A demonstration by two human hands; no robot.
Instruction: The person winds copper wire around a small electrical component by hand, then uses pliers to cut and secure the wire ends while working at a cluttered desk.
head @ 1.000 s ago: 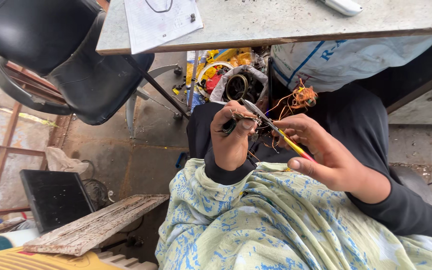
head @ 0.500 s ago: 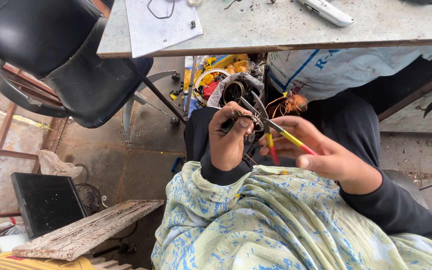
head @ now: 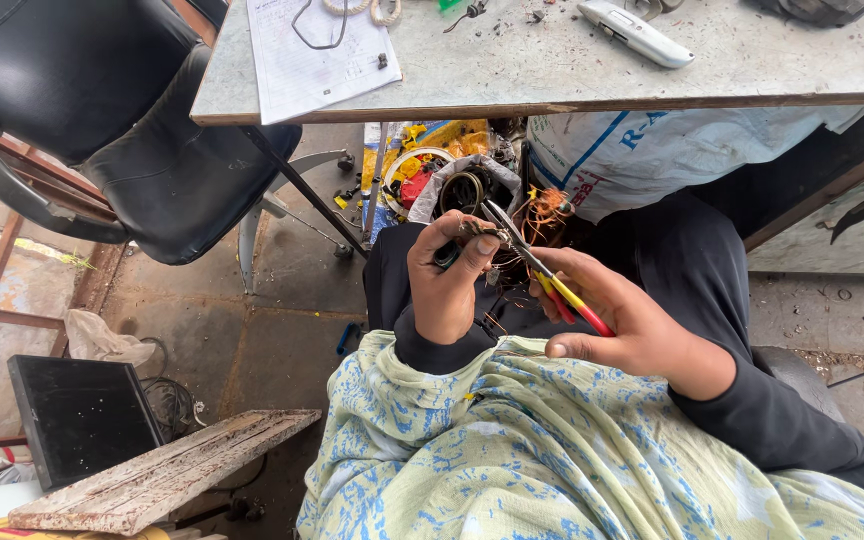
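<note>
Hands lowered slightly | left hand (head: 449,280) pinches dark part (head: 449,254) | right hand (head: 624,325) clasps red-yellow pliers (head: 544,272)

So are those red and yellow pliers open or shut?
Slightly open: the pliers' metal tips part in a narrow V near the left hand; the right hand grips the handles.

Both dark-sleeved forearms meet over the lap, the left hand (head: 449,275) curled in a pinching fist, the right hand (head: 624,322) closed with thumb extended toward the body.
</note>
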